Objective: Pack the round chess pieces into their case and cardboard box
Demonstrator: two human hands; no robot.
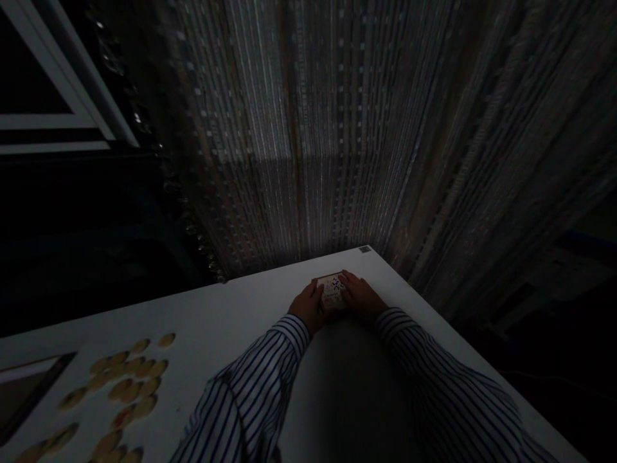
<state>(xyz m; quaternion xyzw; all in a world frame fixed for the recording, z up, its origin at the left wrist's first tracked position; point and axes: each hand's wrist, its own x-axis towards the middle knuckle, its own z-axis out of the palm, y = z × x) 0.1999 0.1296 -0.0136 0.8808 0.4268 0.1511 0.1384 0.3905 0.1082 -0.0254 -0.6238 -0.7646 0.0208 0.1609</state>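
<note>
Near the far right corner of the white table (231, 321), a small flat box (331, 292) with dark printed marks on its pale top sits between my two hands. My left hand (308, 307) is closed along its left side. Around the right side wraps my right hand (360, 296), its fingertips over the top edge. The dim light hides whether the box rests on the table or is lifted slightly. Striped sleeves cover both forearms.
Several round yellowish discs (128, 379) lie scattered at the table's left. Beside them is a dark-edged flat tray or frame (48, 386). A hanging string curtain (308, 128) borders the far edge. A small dark printed patch (365, 249) marks the far corner.
</note>
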